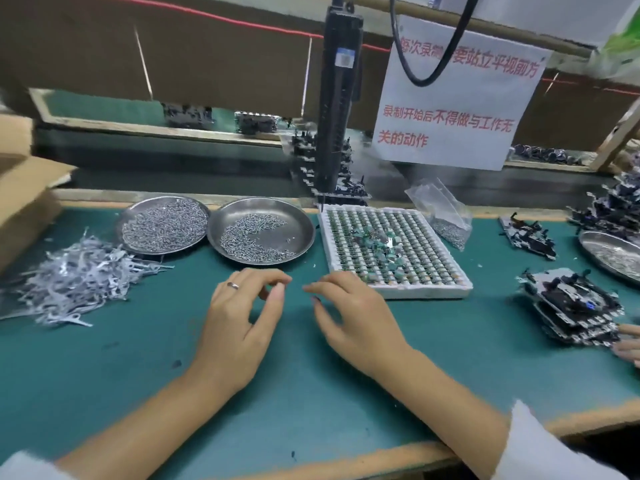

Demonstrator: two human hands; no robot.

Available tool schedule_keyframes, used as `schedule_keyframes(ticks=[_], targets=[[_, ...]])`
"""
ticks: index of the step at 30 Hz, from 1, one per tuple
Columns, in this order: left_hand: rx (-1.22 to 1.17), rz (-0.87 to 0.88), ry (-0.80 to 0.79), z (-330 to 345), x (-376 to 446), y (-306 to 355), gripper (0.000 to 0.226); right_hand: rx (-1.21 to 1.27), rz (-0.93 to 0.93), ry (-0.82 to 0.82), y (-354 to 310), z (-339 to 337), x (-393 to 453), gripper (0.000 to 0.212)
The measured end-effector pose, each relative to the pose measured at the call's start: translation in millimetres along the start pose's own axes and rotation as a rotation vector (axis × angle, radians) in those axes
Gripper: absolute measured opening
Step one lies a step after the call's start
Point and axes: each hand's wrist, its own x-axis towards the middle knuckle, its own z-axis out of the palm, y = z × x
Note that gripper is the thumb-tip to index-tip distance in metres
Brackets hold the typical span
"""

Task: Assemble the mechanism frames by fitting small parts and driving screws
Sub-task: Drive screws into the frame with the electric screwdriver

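Both hands, left hand (pixel 239 306) and right hand (pixel 349 313), hover loosely curled (holding nothing I can see), with the stacked frames (pixel 575 310) well off right.

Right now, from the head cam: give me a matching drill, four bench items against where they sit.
Things:
1. pile of flat metal strips
2. white cell tray
3. clear plastic bag
4. stack of black frames

Places:
A. behind the tray's right far corner
B. far left of the green mat
C. right of the right hand
D. right of the two round dishes

Pairs: 1-B, 2-D, 3-A, 4-C
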Motion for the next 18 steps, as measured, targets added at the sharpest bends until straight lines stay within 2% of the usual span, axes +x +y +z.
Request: schedule_keyframes(ticks=[4,9,15,18], targets=[[0.105,-0.126,-0.004,-16.5,26.2,-15.5,0.020,0.058,-0.117,0.039,-4.9,31.4,37.6,0.020],[0.278,-0.133,-0.075,-27.4,92.6,-35.7,0.021,0.129,-0.094,0.219,9.7,55.2,54.9,0.023],[0.469,-0.101,-0.291,44.1,182.6,-47.6,0.034,0.148,-0.015,0.282,16.5,60.6,54.4,0.030],[0.333,-0.163,-0.391,80.7,205.8,-57.4,0.045,0.130,0.025,0.275,18.0,60.3,55.7,0.035]])
